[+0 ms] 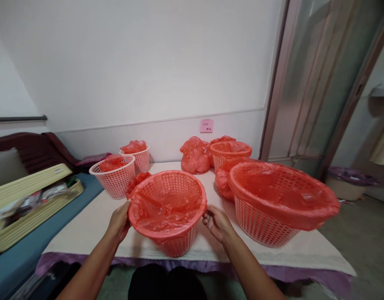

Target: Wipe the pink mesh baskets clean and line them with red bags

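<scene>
In front of me a perforated plastic basket (176, 246) stands on the cloth-covered table. A thin red plastic bag (166, 212) lines it, folded outward over the rim all round. At the rim's left side my left hand (119, 221) is closed on the bag's edge, its fingertips partly hidden behind it. My right hand (217, 221) pinches the bag's edge at the right side, fingers curled. To the right stands a larger basket (260, 227), lined with a red bag (276, 187) that also folds over its rim.
At the back left are two pale baskets (116, 183) (143, 161) with crumpled red bags inside. A bunched red bag (194, 156) and a lined basket (231, 152) stand toward the wall. A pink note (207, 126) is on the wall. A yellow container (32, 187) lies left.
</scene>
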A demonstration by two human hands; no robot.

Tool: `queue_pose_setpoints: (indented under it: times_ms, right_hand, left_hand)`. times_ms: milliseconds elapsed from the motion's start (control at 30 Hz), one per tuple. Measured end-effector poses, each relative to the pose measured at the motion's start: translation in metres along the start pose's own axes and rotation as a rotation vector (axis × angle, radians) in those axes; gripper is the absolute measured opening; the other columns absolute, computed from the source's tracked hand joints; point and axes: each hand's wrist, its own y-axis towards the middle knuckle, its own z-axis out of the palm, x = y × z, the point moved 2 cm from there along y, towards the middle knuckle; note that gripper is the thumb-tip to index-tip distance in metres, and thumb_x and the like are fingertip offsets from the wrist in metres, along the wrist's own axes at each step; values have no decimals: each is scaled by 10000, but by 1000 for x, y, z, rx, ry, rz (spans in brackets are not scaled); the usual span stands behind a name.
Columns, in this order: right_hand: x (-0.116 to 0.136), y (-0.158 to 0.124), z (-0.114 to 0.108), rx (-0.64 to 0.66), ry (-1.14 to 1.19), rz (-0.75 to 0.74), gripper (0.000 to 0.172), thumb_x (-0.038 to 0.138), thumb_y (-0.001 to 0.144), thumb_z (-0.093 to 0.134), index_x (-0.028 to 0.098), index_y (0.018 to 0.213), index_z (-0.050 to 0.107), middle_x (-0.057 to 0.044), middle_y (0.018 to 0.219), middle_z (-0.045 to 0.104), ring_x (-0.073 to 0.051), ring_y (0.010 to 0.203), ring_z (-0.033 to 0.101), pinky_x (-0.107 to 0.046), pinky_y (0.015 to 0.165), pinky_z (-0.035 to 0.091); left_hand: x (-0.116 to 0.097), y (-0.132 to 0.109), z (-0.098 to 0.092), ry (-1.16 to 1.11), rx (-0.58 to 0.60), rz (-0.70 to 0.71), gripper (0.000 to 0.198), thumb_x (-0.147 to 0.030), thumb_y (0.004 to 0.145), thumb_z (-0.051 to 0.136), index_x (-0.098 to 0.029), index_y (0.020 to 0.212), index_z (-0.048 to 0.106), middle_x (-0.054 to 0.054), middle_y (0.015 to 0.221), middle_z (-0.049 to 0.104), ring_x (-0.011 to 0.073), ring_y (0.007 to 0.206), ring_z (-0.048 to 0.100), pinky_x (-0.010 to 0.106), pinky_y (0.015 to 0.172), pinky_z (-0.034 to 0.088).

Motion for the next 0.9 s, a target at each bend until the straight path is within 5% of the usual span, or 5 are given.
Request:
queue_pose_setpoints:
  times_ms: [233, 467, 633, 900]
  right_hand:
    - [6, -25, -2, -82, -66, -61, 202, 238, 616, 808, 163, 672, 629, 17, 612, 606, -70, 507, 520, -167, 439, 411]
    - [-3, -60, 18, 3, -66, -39, 387, 398, 576, 897, 162, 732, 633, 15, 662, 616, -72, 532, 525, -170, 450, 410]
    - [6, -59, 32, 87, -20, -27, 380, 354, 586, 904, 157, 720, 608, 41, 637, 577, -59, 543, 505, -156, 460, 385]
    - [7, -52, 23, 83, -23, -31, 356, 312, 581, 896, 160, 687, 591, 48, 614, 568, -61, 533, 496, -162, 465, 385]
  left_hand:
    - [2, -8, 6, -66, -60, -15, 183, -317, 907, 618, -136, 927, 636, -6, 807, 653, 106, 657, 622, 273, 611, 549]
    - [4, -18, 16, -90, -121, -8, 175, -313, 909, 614, -138, 895, 625, -29, 746, 622, 79, 571, 565, 235, 541, 509]
    - [6, -28, 18, -99, -136, -18, 189, -321, 907, 615, -140, 851, 615, -42, 697, 590, 72, 541, 540, 210, 490, 467]
    - [5, -45, 22, -136, -135, -37, 180, -295, 920, 597, -137, 833, 608, -45, 687, 587, 64, 530, 536, 198, 480, 468]
